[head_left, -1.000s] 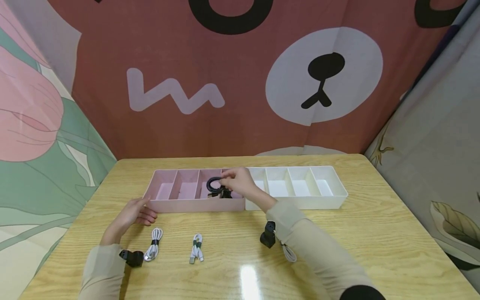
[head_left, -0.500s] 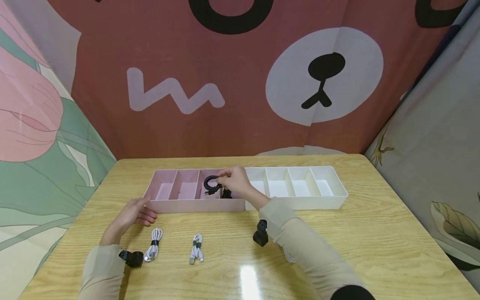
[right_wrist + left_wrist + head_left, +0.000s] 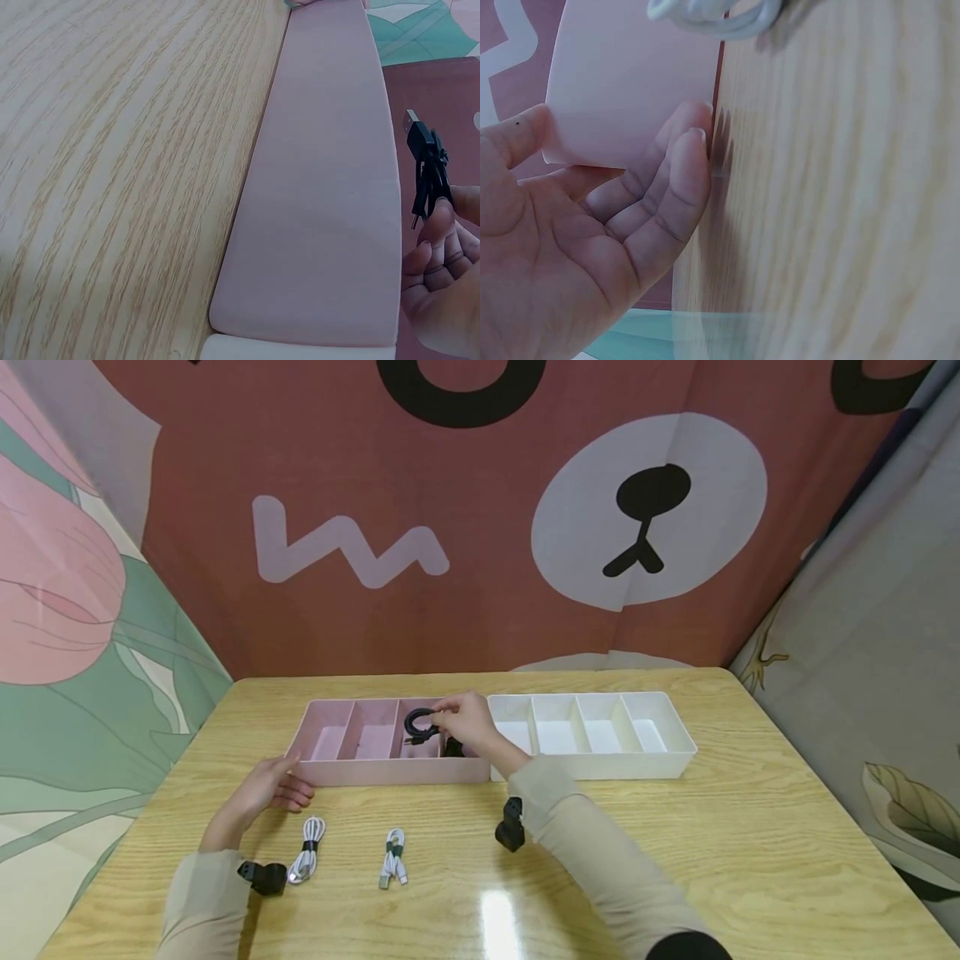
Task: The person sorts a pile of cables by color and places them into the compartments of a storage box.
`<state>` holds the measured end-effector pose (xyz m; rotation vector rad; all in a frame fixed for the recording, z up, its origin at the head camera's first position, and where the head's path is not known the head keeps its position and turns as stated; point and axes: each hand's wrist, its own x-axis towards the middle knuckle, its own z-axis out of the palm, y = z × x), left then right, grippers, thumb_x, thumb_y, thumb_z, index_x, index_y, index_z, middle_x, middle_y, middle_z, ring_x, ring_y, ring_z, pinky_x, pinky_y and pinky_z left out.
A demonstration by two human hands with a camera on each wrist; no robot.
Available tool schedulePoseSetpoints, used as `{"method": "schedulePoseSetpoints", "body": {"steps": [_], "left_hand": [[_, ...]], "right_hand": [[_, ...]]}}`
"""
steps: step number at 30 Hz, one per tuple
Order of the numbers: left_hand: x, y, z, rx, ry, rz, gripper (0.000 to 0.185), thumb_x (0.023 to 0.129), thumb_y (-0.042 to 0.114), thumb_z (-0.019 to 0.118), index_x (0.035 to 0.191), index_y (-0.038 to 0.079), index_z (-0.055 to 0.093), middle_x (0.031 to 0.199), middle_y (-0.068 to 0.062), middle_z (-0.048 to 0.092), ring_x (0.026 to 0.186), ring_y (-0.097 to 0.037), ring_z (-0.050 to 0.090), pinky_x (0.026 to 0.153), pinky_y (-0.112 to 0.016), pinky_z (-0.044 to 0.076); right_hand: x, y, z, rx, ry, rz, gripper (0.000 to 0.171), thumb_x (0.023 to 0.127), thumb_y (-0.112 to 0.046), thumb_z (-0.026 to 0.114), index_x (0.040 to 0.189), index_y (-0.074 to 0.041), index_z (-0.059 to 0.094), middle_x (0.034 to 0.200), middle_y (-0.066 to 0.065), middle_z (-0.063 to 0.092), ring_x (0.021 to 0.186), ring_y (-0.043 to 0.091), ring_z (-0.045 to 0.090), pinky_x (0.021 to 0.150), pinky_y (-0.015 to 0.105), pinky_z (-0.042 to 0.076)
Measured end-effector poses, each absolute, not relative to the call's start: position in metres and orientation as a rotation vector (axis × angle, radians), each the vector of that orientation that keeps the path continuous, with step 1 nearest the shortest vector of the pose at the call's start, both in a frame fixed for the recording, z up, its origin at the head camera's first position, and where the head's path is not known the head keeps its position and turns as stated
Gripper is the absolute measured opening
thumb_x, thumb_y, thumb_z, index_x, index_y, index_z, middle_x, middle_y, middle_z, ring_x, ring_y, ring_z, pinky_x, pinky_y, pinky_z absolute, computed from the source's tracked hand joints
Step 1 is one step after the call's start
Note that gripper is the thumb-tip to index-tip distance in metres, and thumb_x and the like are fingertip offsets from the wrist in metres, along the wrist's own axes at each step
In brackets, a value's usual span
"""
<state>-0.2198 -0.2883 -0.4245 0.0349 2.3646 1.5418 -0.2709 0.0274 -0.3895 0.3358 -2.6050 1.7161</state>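
Right hand (image 3: 468, 727) pinches one coiled black cable (image 3: 420, 725), held over the third compartment of the pink tray (image 3: 375, 772). Left hand (image 3: 266, 785), fingers relaxed and holding nothing, touches the pink tray's front left corner. Two trays in total: pink and white tray (image 3: 600, 767), four compartments each. Two bundled white cables (image 3: 307, 850) (image 3: 393, 857) lie on the table (image 3: 750, 843).

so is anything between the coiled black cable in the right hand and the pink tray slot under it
Nothing visible. The right hand pinches the coiled black cable just above the pink plastic divider tray, over its third compartment from the left. Another dark item sits in the next compartment, partly hidden by the hand, not under the cable.
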Motion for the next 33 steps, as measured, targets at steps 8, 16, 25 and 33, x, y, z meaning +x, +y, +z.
{"method": "schedulePoseSetpoints", "body": {"steps": [8,16,25,33], "left_hand": [[-0.219,-0.288,-0.423,0.012,2.374,1.521,0.064,0.099,0.042,0.025,0.119,-0.017,0.035,0.080,-0.011,0.063,0.070,-0.021,0.062,0.064,-0.033,0.054],[-0.219,-0.289,-0.422,0.040,2.356,1.537,0.063,0.099,0.041,0.025,0.119,-0.018,0.035,0.080,-0.012,0.063,0.069,-0.021,0.063,0.063,-0.034,0.054],[-0.220,-0.289,-0.423,0.050,2.341,1.556,0.061,0.100,0.038,0.024,0.120,-0.019,0.033,0.079,-0.012,0.063,0.068,-0.020,0.062,0.062,-0.033,0.053],[-0.221,-0.290,-0.424,0.046,2.332,1.561,0.060,0.100,0.037,0.024,0.120,-0.019,0.032,0.078,-0.013,0.064,0.068,-0.021,0.063,0.062,-0.034,0.054]], "right_hand": [[-0.277,0.023,-0.397,0.280,-2.570,1.754,0.012,0.077,-0.002,0.067,0.088,0.003,0.070,0.067,0.011,0.066,0.050,0.014,0.058,0.052,0.030,0.052],[-0.277,0.021,-0.398,0.267,-2.584,1.831,0.018,0.082,-0.002,0.063,0.098,0.006,0.067,0.073,0.015,0.067,0.054,0.019,0.061,0.050,0.023,0.049],[-0.273,0.030,-0.397,0.313,-2.510,1.904,0.021,0.081,0.003,0.061,0.100,0.011,0.064,0.075,0.018,0.066,0.054,0.015,0.060,0.064,0.038,0.053],[-0.268,0.035,-0.391,0.285,-2.489,1.997,0.021,0.082,0.002,0.062,0.101,0.011,0.064,0.078,0.018,0.067,0.055,0.013,0.061,0.071,0.045,0.051]]}}
